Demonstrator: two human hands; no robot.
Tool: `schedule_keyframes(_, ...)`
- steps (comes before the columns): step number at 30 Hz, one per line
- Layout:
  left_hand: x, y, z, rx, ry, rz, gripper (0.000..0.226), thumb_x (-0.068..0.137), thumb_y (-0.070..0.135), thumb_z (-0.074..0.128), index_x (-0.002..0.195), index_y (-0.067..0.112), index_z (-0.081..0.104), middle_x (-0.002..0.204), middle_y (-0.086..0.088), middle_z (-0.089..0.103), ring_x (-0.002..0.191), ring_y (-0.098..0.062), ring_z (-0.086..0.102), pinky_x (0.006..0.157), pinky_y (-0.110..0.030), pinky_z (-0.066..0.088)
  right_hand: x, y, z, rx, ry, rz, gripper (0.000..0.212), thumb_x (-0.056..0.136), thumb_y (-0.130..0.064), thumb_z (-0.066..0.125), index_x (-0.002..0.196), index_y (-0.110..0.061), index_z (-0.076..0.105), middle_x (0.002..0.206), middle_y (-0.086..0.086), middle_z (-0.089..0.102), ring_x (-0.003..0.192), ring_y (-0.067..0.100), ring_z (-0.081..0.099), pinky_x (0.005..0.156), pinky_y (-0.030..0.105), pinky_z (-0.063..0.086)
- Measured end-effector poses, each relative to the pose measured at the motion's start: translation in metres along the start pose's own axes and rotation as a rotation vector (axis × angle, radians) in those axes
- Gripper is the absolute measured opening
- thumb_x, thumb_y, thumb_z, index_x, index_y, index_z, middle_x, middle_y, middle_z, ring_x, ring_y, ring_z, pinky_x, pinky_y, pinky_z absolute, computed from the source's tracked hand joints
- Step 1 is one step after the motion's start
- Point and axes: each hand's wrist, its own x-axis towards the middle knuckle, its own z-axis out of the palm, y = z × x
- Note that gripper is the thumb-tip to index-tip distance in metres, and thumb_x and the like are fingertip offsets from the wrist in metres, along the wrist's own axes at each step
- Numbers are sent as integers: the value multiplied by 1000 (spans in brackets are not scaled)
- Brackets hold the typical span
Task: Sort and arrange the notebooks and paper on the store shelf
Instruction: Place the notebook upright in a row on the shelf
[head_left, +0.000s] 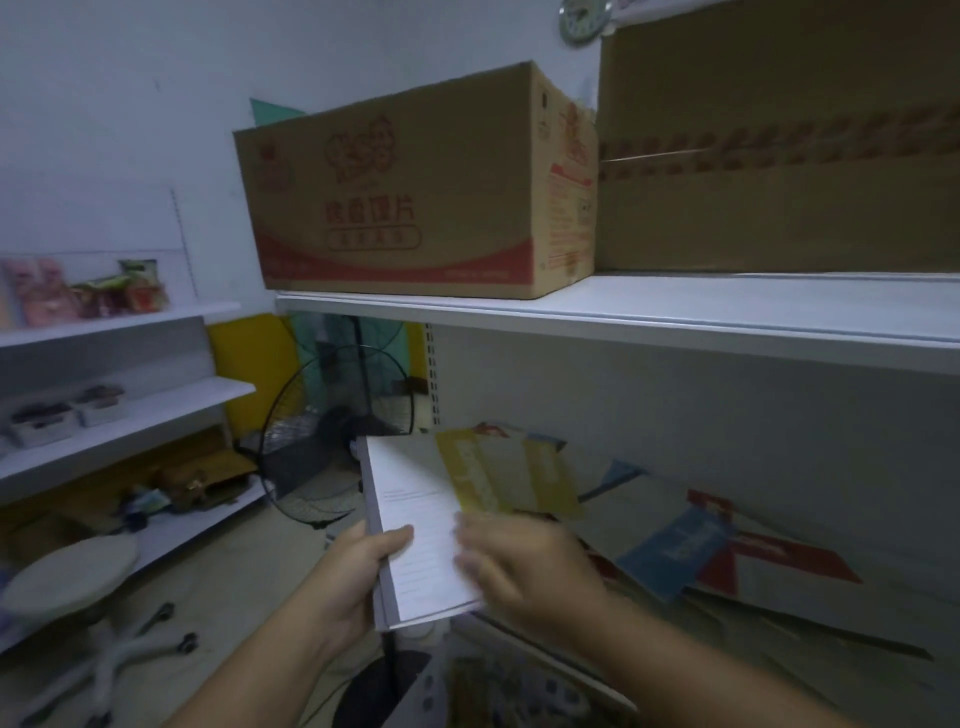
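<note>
My left hand (358, 577) grips a stack of white lined notebooks (415, 519) by its lower left edge, thumb on the top page, in front of the lower shelf. My right hand (519, 566), blurred, lies over the stack's right side; whether its fingers curl round the pages cannot be told. Behind the stack, yellow booklets (509, 478) lean on the shelf. Farther right lie a blue notebook (670, 545) and a red and white one (779, 561), scattered flat on the lower shelf (779, 639).
Two cardboard boxes, one printed (415, 192) and one plain (779, 140), stand on the upper shelf (623, 306). A standing fan (332, 441) is at the shelf's left end. White side shelves (119, 405) with goods and a round stool (67, 577) are at left.
</note>
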Motion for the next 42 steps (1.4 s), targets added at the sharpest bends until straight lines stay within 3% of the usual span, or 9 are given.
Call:
schedule_keyframes(4,9,6,-29,-33,88,-6,31,96,6,49,124,18,48,105,-16,65,89,-35,63,67,-42,52,30,55,-1,-202,-283,421,53,96,-29,38,147,-17,27,155,2,21,143,19,18,115,32,18)
schedule_keyframes(8,9,8,-46,-49,164,-26,30,98,13,48,127,21,46,101,-15,67,88,-36,65,62,-42,55,39,76,8,-261,-405,441,35,97,-25,38,129,-13,46,135,8,47,119,25,49,91,28,40)
schedule_keyframes(12,2,6,-59,-32,222,28,37,98,11,46,135,18,42,105,-15,66,92,-38,65,63,-42,56,47,71,1,-242,-243,467,36,99,-20,35,133,-16,47,131,7,55,116,21,53,85,23,39)
schedule_keyframes(17,-5,8,-47,76,229,148,46,97,6,47,137,24,34,105,-5,60,92,-30,63,60,-36,53,40,14,-13,-238,-93,98,51,87,-2,52,136,-16,49,141,4,49,130,24,47,107,33,37)
schedule_keyframes(22,-15,3,-3,63,108,167,21,96,30,50,117,28,47,98,-9,68,81,-26,68,57,-35,55,2,-19,-7,-364,-231,-122,59,63,-20,77,121,-21,63,126,0,62,111,18,63,78,29,58)
schedule_keyframes(26,-18,-18,37,81,-21,113,26,95,11,51,118,24,48,100,-12,67,80,-29,68,58,-35,54,-47,-21,-42,-366,-332,-120,50,97,-46,29,127,-17,57,137,4,53,128,20,48,103,30,40)
schedule_keyframes(30,-24,-44,88,105,-163,29,36,97,11,49,132,19,42,114,-8,63,94,-31,65,73,-41,55,-105,10,-79,-156,-104,392,74,87,-63,27,144,-16,36,155,5,24,144,16,15,117,27,12)
schedule_keyframes(34,-42,-71,158,127,-288,23,32,97,7,47,127,17,42,109,-4,62,91,-21,62,70,-33,50,-155,23,-121,547,210,991,29,95,-9,49,121,-21,52,112,2,64,93,12,62,78,18,50)
schedule_keyframes(42,-122,-172,358,108,-495,-289,33,93,17,52,123,6,55,111,-22,66,99,-38,63,90,-50,50,-329,31,-266,582,572,1260,35,90,9,44,110,-16,56,86,-3,64,74,10,59,52,11,45)
